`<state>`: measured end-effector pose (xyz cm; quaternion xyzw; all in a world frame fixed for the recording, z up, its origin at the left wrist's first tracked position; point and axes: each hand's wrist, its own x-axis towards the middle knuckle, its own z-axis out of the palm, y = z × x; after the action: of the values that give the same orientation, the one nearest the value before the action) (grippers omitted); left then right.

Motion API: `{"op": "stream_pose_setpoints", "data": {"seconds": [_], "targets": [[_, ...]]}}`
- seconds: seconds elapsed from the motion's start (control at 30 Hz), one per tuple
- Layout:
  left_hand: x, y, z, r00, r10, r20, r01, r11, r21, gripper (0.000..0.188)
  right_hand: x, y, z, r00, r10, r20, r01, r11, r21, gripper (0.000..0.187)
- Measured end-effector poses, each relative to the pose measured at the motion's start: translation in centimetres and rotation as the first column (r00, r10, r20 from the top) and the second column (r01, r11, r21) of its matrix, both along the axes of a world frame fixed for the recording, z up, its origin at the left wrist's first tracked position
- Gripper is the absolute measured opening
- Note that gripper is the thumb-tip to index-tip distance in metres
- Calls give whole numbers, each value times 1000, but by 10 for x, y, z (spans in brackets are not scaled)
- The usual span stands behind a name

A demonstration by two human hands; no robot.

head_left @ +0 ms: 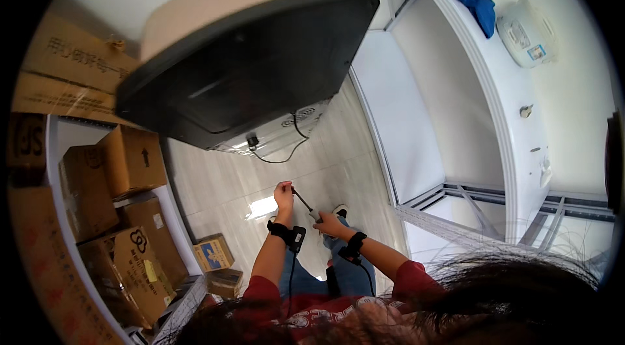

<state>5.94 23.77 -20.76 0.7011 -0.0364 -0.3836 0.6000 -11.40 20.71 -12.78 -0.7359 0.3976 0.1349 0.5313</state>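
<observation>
A person in red sleeves (pixel 415 278) and blue jeans (pixel 305 282) grips a slim, screwdriver-like tool (pixel 303 200) by its grey handle in the right hand (pixel 331 224), its dark shaft angled up toward the left hand (pixel 284 194). The fingers of the left hand are bent at the shaft's far end; from here I cannot tell whether they pinch the tip or something small. The tool lies between the two hands, above the pale floor (pixel 211 179). Black straps (pixel 280 231) carrying small devices circle both wrists. Ahead of the hands looms a large black panel (pixel 247 65) with a beige body behind it; a dark cable (pixel 280 161) loops below, nearer the hands. Cardboard boxes (pixel 133 159) crowd shelving well to the left of the hands, while a white shelf unit (pixel 416 117) stands to their right.
</observation>
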Motion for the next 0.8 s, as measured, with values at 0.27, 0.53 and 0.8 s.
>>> {"op": "stream_pose_setpoints", "data": {"seconds": [0.27, 0.53, 0.8], "targets": [[-17, -65, -189, 968, -170, 183, 157, 984, 82, 11, -9, -52, -159, 991, -93, -98, 111, 975, 191, 38], [1, -151, -364, 873, -195, 447, 207, 978, 23, 10, 16, -124, -325, 991, -83, -108, 95, 989, 114, 43], [18, -173, -433, 969, -133, 208, 157, 982, -104, 9, 25, -148, -413, 992, 85, -95, -105, 967, -231, 42]]}}
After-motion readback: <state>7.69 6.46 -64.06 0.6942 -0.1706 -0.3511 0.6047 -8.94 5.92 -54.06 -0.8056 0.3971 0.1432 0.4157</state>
